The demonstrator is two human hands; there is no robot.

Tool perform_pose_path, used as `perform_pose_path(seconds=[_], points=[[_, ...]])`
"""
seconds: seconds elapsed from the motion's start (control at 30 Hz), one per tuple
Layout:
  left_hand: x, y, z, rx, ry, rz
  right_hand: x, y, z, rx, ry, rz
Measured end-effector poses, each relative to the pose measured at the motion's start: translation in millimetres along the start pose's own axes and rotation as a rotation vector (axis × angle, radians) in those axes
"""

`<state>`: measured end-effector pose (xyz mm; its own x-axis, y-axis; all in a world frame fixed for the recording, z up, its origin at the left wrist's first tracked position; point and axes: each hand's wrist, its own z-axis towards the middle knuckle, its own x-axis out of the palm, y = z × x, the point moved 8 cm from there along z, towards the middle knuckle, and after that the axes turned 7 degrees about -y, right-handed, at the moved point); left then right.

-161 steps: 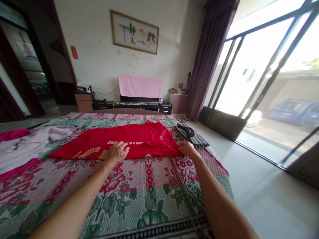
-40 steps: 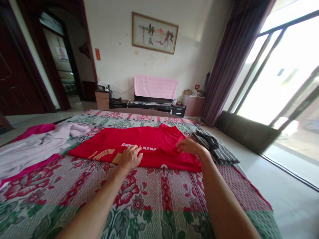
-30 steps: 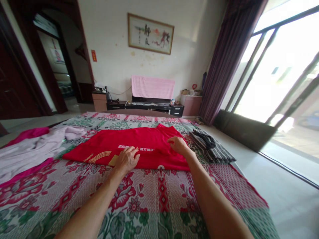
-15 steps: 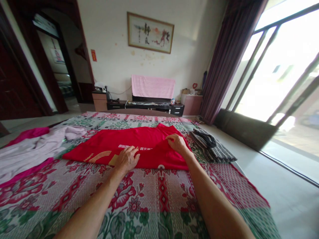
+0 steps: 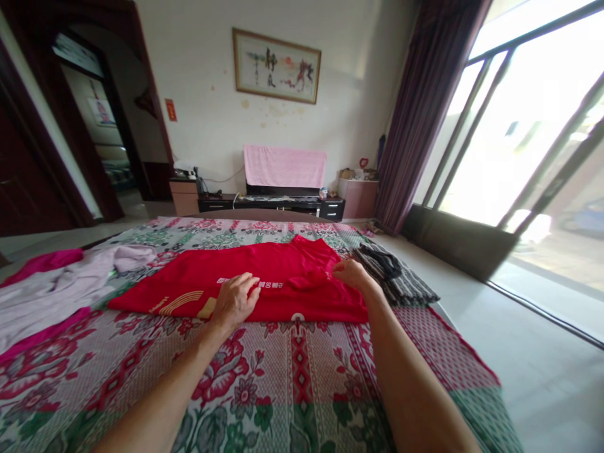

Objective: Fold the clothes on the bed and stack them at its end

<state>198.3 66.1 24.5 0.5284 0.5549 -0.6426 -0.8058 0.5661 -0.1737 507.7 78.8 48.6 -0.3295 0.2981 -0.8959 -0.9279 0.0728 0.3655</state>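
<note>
A red T-shirt [image 5: 264, 255] with white lettering and gold curved stripes lies folded lengthwise across the patterned cloth [image 5: 302, 384]. My left hand [image 5: 236, 299] rests on its middle, fingers stretched out over the lettering and partly covering a gold patch. At the shirt's right part, my right hand [image 5: 353, 275] has its fingers closed in a pinch at the red fabric. The fabric beside those fingertips is raised in a small ruck; the exact grip is partly hidden.
Pale and magenta clothes [image 5: 75, 277] lie in a heap at the left. A striped dark garment [image 5: 401, 283] sits folded just right of my right hand. Beyond the table stands a low black cabinet [image 5: 217, 206] with a pink towel [image 5: 285, 165] over something above it.
My right hand has moved right, toward the shirt's right end, and the fabric there has shifted with it. My left hand stays on the shirt. The view has turned slightly right.
</note>
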Motion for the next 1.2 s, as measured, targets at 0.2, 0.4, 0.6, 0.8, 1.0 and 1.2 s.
perform_pose_path(seconds=[0.2,0.4,0.6,0.8,1.0,1.2], points=[[26.3,-57,31,0.048,0.171,-0.036,15,-1,-3,0.013,0.09,-0.013],[67.3,-54,49,-0.196,0.244,-0.104,15,10,-1,-0.017,-0.031,0.046],[87.3,-50,43,-0.225,0.355,-0.056,30,7,0,0.031,0.029,-0.003],[85.8,-50,39,-0.274,0.339,-0.047,33,6,-3,0.094,-0.004,-0.044],[70.4,-42,47,-0.393,0.14,-0.25,27,1,3,0.136,-0.07,0.06],[68.1,-27,48,-0.63,0.024,-0.622,17,-14,6,0.214,-0.176,0.546]])
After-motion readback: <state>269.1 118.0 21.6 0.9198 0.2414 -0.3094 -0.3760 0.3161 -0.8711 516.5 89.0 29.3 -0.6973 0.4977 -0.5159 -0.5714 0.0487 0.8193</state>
